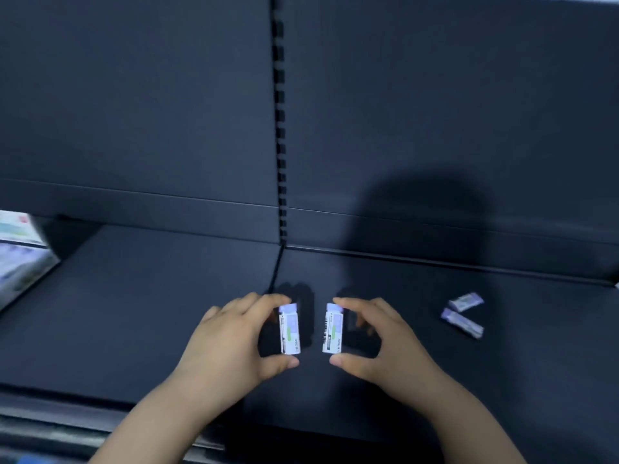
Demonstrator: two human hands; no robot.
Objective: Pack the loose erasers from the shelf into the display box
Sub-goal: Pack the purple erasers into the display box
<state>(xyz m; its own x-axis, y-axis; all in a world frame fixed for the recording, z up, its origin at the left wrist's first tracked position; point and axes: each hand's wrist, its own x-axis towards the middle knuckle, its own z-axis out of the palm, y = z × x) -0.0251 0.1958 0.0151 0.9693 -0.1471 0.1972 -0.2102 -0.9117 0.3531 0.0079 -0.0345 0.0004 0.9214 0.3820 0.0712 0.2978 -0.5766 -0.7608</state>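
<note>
Both bare hands, left hand (pixel 231 339) and right hand (pixel 378 339), each pinch one small white paper-wrapped eraser (pixel 290 329) (pixel 334 329) above the dark shelf (pixel 134 313), so next comes carrying them to the blurry box (pixel 20 256) far left, with two more erasers (pixel 464 313) lying right.

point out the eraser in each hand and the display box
eraser in the left hand (pixel 290 329), head view, on its printed sleeve
eraser in the right hand (pixel 334 329), head view, on its barcode sleeve
display box (pixel 20 262), head view, on its pale printed side at the left edge
</note>
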